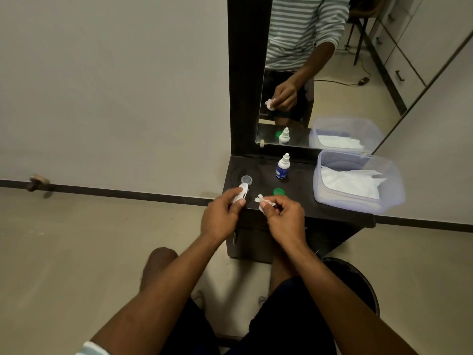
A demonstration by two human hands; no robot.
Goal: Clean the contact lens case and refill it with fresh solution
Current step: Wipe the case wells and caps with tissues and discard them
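Observation:
My left hand point(223, 211) grips the white contact lens case point(240, 193) at the near left edge of the small dark table point(302, 198). My right hand point(282, 216) pinches a small crumpled piece of white tissue point(261, 201), a short gap to the right of the case. A clear round cap point(246, 179) lies just beyond the case. A green cap point(279, 192) lies on the table past my right hand. The solution bottle point(282, 167), white with a blue label, stands upright farther back.
A clear plastic tub point(358, 198) holding white tissues sits on the table's right side. A dark-framed mirror point(307, 73) stands behind the table. A dark round bin point(358, 283) stands on the floor at the right. My knees are below the table's front edge.

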